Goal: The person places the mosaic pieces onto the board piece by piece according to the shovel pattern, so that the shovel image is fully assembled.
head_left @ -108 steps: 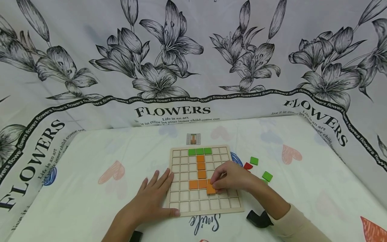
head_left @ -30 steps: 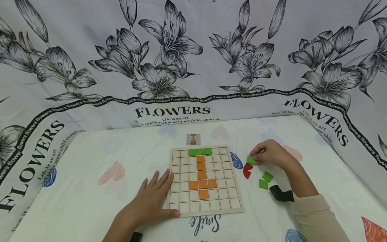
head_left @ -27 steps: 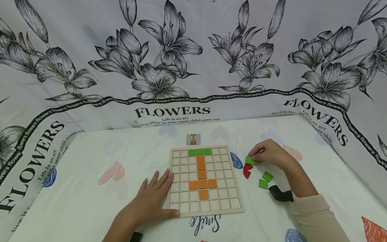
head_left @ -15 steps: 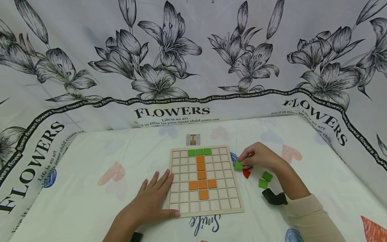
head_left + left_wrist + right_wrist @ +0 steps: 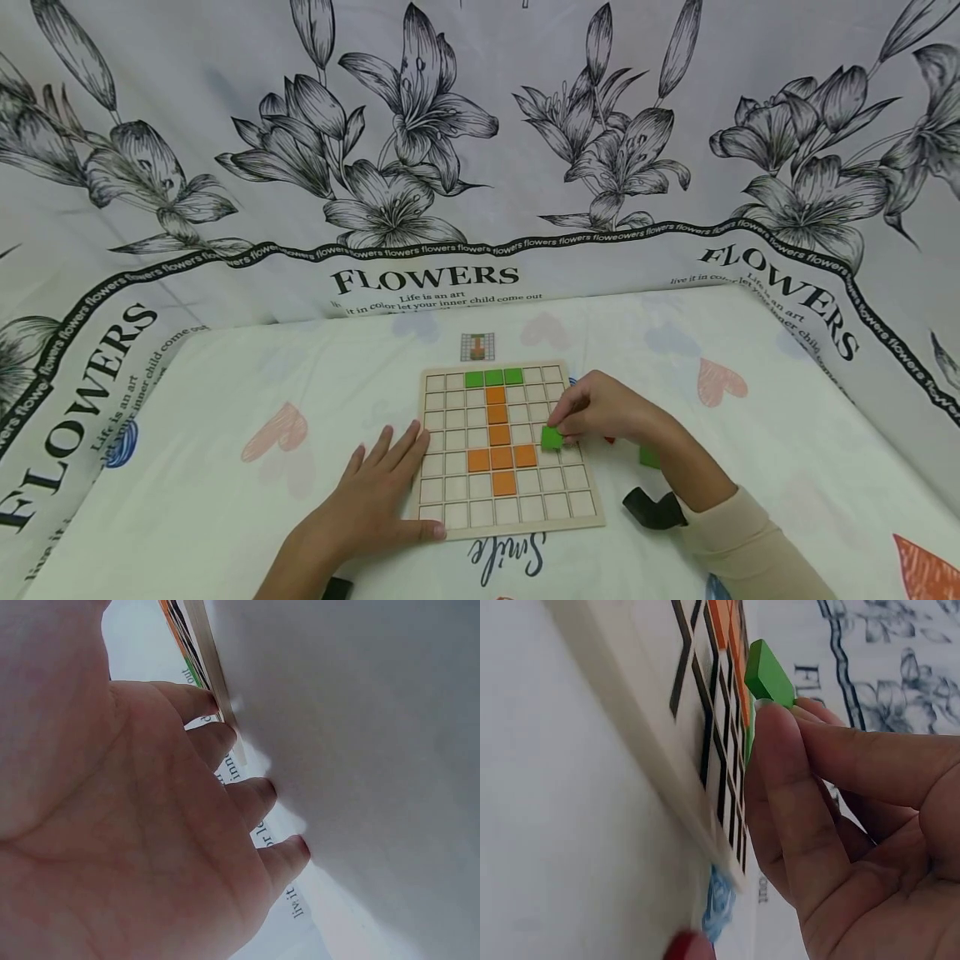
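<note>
My right hand (image 5: 603,408) pinches a green square tile (image 5: 551,437) between thumb and fingertips, over the right part of a wooden grid board (image 5: 457,532). In the right wrist view the green tile (image 5: 769,675) is held tilted, apart from the board's surface. My left hand (image 5: 382,492) lies with fingers straight at the board's left edge, its thumb at the lower left corner. The left wrist view shows its fingertips (image 5: 206,705) against the board's side. On the grid, green tiles (image 5: 493,378) form a short top row, and orange tiles (image 5: 500,457) form a cross below them.
A small printed pattern card (image 5: 477,347) lies beyond the board. Right of the board, a green tile (image 5: 648,457) and a red piece (image 5: 609,439) show partly behind the right arm. A black device (image 5: 652,508) sits at the right wrist. A flower-printed curtain (image 5: 420,167) hangs behind.
An orange tile was placed below the crossbar's middle and another at its right end. My right hand then picked up a green tile and carried it left over the board. The left hand stays put.
</note>
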`<state>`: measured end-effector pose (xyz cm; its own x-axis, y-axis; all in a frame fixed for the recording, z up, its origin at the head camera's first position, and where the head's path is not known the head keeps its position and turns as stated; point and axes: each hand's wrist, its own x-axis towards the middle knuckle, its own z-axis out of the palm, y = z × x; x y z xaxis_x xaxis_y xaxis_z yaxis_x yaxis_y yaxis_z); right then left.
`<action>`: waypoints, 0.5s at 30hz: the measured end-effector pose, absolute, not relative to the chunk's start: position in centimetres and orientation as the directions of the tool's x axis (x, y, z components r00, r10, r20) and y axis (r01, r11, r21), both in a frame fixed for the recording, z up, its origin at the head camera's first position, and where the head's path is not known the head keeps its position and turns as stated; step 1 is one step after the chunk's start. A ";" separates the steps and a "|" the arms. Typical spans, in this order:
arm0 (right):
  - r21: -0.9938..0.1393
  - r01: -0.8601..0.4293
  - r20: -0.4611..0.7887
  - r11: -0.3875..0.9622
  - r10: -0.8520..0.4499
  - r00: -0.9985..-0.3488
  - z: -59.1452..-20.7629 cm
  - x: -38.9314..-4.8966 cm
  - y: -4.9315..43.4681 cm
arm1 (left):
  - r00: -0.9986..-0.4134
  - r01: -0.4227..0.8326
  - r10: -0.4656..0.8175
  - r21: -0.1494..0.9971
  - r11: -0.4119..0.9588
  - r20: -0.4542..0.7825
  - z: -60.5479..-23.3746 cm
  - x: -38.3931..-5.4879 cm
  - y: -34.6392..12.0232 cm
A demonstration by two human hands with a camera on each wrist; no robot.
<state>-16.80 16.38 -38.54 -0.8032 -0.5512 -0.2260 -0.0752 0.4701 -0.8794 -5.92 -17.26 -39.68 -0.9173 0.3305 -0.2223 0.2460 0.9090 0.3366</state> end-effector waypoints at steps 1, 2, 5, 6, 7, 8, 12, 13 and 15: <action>-0.882 -0.078 -0.224 0.465 -0.559 -0.798 -38.6 -16.7 16.1 | -0.917 0.247 0.331 0.334 0.909 -0.222 -39.7 -5.9 -17.3; -0.887 -0.079 -0.220 0.454 -0.567 -0.794 -38.6 -16.5 15.7 | -0.917 0.248 0.331 0.332 0.910 -0.223 -39.7 -5.9 -17.3; -0.904 -0.072 -0.210 0.421 -0.586 -0.783 -38.8 -16.1 14.8 | -0.917 0.247 0.329 0.330 0.911 -0.224 -39.7 -5.9 -17.2; -0.905 -0.079 -0.205 0.418 -0.590 -0.781 -38.8 -16.0 14.5 | -0.917 0.246 0.329 0.329 0.912 -0.226 -39.7 -5.9 -17.2; -0.904 -0.086 -0.201 0.420 -0.593 -0.780 -38.7 -15.8 14.1 | -0.917 0.245 0.328 0.328 0.912 -0.227 -39.7 -5.9 -17.2; -0.904 -0.093 -0.195 0.417 -0.597 -0.778 -38.8 -15.7 13.8 | -0.917 0.243 0.327 0.329 0.912 -0.228 -39.7 -5.9 -17.2; -0.899 -0.117 -0.181 0.422 -0.600 -0.779 -38.8 -14.8 12.5 | -0.917 0.241 0.324 0.326 0.914 -0.232 -39.7 -5.9 -17.2; -0.900 -0.118 -0.178 0.420 -0.600 -0.780 -38.8 -14.5 12.1 | -0.918 0.240 0.323 0.325 0.915 -0.232 -39.8 -6.0 -17.2; -0.895 -0.143 -0.157 0.422 -0.600 -0.785 -38.9 -14.0 11.3 | -0.918 0.240 0.323 0.323 0.915 -0.232 -39.8 -5.9 -17.2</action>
<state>-13.98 11.29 -38.86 -0.7846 -0.5997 -0.1573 -0.1428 0.4218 -0.8954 -5.95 -17.24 -39.84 -0.9175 0.3227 -0.2324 0.2401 0.9154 0.3232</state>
